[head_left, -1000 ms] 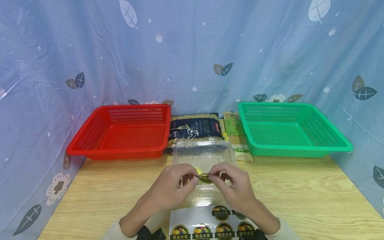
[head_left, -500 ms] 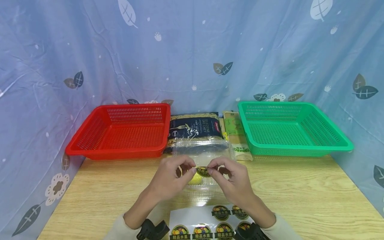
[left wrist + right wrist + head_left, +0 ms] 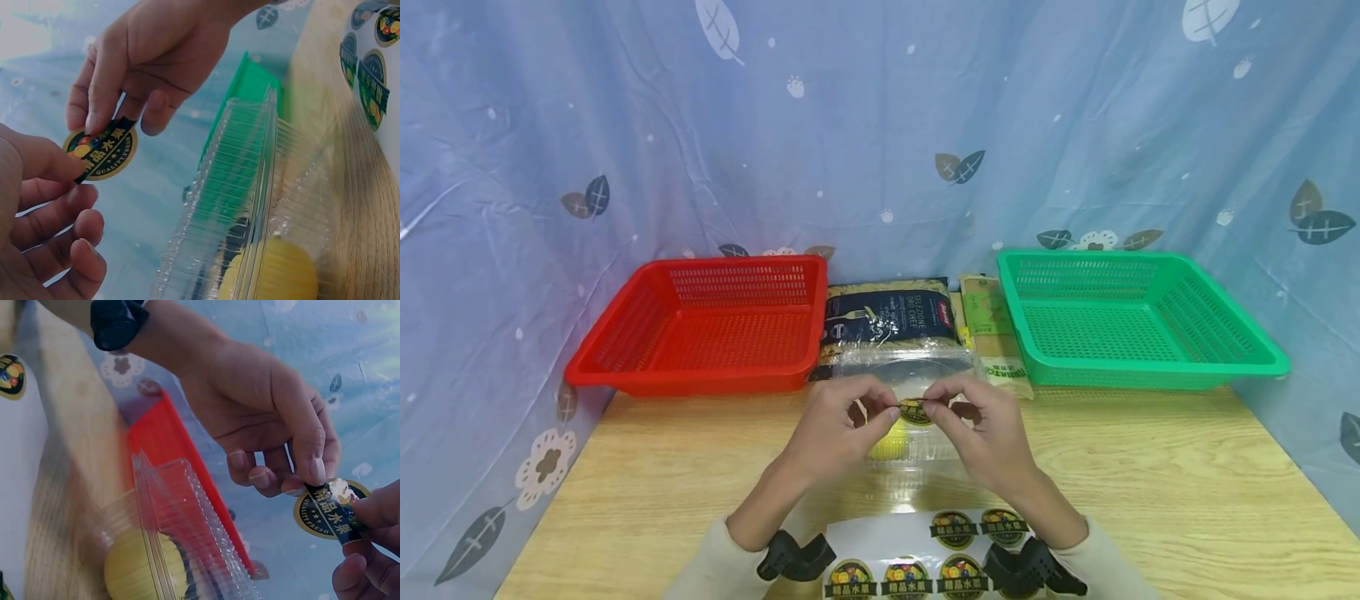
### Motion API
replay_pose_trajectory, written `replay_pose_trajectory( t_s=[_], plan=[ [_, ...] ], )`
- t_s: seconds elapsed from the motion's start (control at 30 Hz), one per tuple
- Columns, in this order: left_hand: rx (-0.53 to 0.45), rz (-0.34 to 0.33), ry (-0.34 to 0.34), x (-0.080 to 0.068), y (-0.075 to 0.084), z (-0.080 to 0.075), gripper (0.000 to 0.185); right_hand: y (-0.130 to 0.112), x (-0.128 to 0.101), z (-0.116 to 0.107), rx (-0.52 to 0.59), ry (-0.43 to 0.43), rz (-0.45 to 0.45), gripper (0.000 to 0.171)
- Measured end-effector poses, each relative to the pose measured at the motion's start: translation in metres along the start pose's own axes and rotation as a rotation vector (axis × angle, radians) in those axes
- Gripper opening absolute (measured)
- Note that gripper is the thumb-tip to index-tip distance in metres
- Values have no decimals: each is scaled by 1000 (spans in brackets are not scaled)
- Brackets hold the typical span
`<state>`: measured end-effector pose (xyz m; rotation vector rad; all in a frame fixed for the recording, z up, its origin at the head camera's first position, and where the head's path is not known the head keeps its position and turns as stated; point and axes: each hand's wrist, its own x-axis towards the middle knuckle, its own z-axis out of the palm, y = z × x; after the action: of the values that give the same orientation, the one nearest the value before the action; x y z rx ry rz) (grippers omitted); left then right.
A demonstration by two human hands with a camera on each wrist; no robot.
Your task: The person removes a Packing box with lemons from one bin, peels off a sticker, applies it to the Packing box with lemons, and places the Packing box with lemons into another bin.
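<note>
Both hands pinch one round black and gold sticker (image 3: 916, 412), printed with fruit and Chinese characters, by its opposite ends. My left hand (image 3: 848, 419) has its left end and my right hand (image 3: 981, 425) its right end, thumbs and forefingers on it. In the left wrist view the sticker (image 3: 103, 150) faces the camera, raised above the box. Below and behind it stands a clear plastic clamshell box (image 3: 925, 446), its lid down. Inside, at the left, sits a yellow round thing (image 3: 889, 443), also seen through the wall in the right wrist view.
A sheet of stickers (image 3: 887, 542) lies at the table's front. Behind the box are a pasta bag (image 3: 887, 317) and a green and tan packet (image 3: 992, 325). A red basket (image 3: 700, 383) stands at left, a green basket (image 3: 1150, 375) at right, before a blue curtain (image 3: 880, 125).
Both hands have risen and moved slightly away from the body with the sticker between them. More of the yellow thing in the box and of the sticker sheet now shows.
</note>
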<state>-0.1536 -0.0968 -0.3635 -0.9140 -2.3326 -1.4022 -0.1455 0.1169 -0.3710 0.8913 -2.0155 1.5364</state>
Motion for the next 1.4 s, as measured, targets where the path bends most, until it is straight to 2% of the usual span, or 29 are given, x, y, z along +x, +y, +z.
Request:
replay_pose_trajectory(
  t_s=[0.2,0.37,0.67,0.87,1.13,1.4],
  plan=[
    [15,-30,-10,7,-4,4,9,6,5,-3,-39,-2,47,19],
    [13,-49,5,11,-8,8,9,11,6,-5,-79,-3,105,19],
    [-14,-91,35,15,-15,15,11,21,9,-6,-162,-30,151,25],
    [29,-127,37,17,-17,15,12,24,13,-3,-195,-54,168,25],
    [133,-185,-17,18,-25,16,12,31,15,0,-242,-88,207,24],
    [154,-207,-29,19,-31,17,11,36,16,1,-266,-105,218,25]
  ],
)
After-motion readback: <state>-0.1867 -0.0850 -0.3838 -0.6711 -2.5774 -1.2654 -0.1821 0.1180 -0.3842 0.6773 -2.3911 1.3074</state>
